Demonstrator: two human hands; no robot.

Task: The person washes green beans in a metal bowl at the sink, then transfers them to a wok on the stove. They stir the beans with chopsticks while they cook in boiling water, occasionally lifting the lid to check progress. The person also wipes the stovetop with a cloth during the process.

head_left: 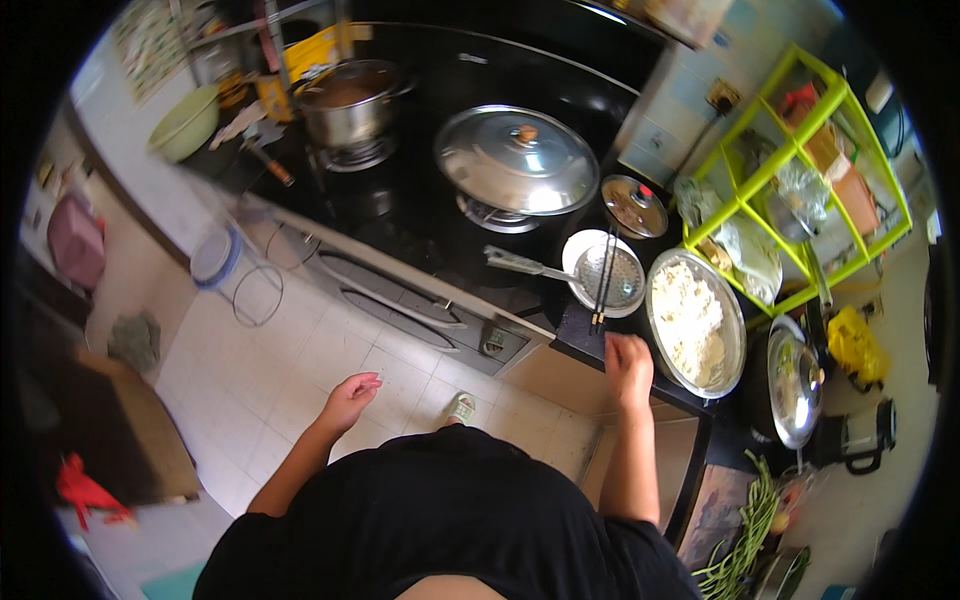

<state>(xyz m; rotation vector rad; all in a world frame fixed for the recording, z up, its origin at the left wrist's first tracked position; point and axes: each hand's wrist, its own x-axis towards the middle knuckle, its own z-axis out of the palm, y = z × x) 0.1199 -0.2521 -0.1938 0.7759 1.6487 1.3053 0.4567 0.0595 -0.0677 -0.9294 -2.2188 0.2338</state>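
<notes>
Looking down from the head view, we see our right hand point(628, 366) just right of the frame's centre, resting on the edge of the dark table point(580, 335), its fingers curled together; we cannot tell whether they hold anything. Just above it a pair of dark chopsticks point(604, 280) lies across a white plate point(585, 252) that also carries a metal skimmer point(610, 275), whose handle points left. Just to the right of the hand sits a wide metal bowl point(735, 335) of pale food, close to the hand, though we cannot tell whether they touch. Our left hand point(350, 397) hangs lower left of centre over the tiled floor point(300, 350), fingers loosely apart and holding nothing. Further up the frame a large wok with a shiny lid point(515, 160) stands on the stove, with a steel pot point(350, 105) at upper left and a small glass lid point(634, 206) to the wok's right. A lime-green rack point(790, 150) fills the upper right, and long green beans point(745, 535) lie at lower right.
</notes>
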